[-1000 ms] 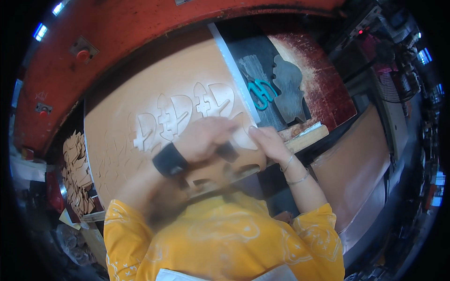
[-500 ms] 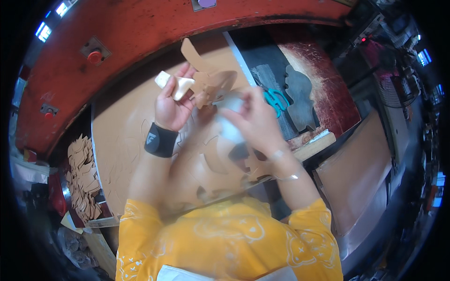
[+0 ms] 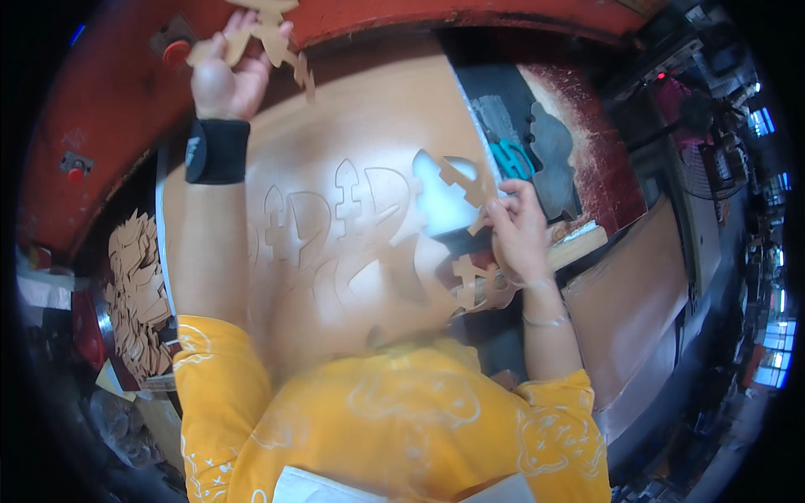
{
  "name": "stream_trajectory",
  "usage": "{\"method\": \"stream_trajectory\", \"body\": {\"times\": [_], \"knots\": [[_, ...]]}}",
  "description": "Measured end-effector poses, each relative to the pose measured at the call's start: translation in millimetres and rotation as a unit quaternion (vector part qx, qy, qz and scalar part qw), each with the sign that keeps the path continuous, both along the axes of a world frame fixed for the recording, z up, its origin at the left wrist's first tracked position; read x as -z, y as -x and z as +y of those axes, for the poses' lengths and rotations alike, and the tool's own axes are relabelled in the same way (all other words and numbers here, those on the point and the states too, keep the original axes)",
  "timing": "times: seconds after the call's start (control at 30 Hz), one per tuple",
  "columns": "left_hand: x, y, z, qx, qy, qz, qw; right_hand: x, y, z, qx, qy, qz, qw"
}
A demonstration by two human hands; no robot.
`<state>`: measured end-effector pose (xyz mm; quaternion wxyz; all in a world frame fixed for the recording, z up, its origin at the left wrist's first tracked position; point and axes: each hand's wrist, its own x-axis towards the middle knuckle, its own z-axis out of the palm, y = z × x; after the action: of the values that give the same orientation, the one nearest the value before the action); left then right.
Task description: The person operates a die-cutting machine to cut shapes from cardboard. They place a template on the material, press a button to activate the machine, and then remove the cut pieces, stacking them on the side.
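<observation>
Landmark: the tan sheet (image 3: 335,168) with cut outlines, lying flat before the person; every place below is told from it.
Left hand: left hand (image 3: 225,80), raised past the sheet's far-left corner, fingers curled around a tan cut-out piece (image 3: 268,38). The piece's top is cut off by the picture's upper edge, so its full shape cannot be told.
Left wrist: a black wristband (image 3: 216,151) just below that hand.
Right hand: right hand (image 3: 520,230) at the sheet's right edge, fingertips pressed together, pinching the loose cut strip (image 3: 470,184) that lifts off the sheet there. The thumb is hidden behind the fingers.
Sheet detail: the cut outlines are blurred; the near edge is hidden by the yellow shirt (image 3: 386,419).
Right of the sheet: teal-handled scissors (image 3: 510,158), blades partly hidden by the strip, lying on a dark mat (image 3: 503,101).
Left of the sheet: a heap of tan offcuts (image 3: 134,293), single pieces hard to make out.
Beyond the sheet: a red curved wall (image 3: 109,92).
</observation>
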<state>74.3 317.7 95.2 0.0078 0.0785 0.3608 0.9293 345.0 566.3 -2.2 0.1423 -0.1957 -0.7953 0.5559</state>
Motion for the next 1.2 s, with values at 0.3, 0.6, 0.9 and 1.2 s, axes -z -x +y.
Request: {"method": "stream_trajectory", "body": {"times": [0.3,0.6,0.9,1.2], "knots": [[86,-141,-20,0.239,0.354,0.407,0.807,27,5,-16,-0.350,0.380,-0.322,0.793],[118,-189,-43,0.268,0.504,0.565,0.596,54,9,-40,-0.337,0.611,-0.249,0.672],[107,-168,-28,0.326,0.504,0.528,0.601,29,-2,-41,-0.337,0.518,-0.196,0.762],[51,-47,-55,0.073,0.083,-0.150,0.983,-53,-14,-36,-0.159,-0.105,-0.129,0.973]]}}
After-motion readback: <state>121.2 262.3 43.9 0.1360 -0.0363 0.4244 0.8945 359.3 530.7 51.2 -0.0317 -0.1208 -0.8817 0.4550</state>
